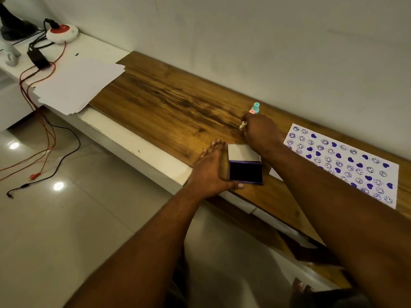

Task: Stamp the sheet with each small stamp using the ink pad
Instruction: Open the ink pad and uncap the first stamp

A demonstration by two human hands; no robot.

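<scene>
Nearest, at the counter's edge, the left hand (pixel 211 172) lies flat with fingers spread, steadying the open ink pad (pixel 245 172). Beyond it the right hand (pixel 259 130) is closed around a small stamp (pixel 243 125), with another stamp (pixel 255 108) just past it; lift straight up, then press squarely on the pad. The sheet (pixel 342 163) lies right, nearly filled.

White wall (pixel 266 41), glossy tiled floor (pixel 77 218)

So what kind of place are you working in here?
Likely a room at home or a small office: a wooden counter along a plain wall, glossy floor tiles, and a stack of paper beside a power socket with trailing cables.
</scene>
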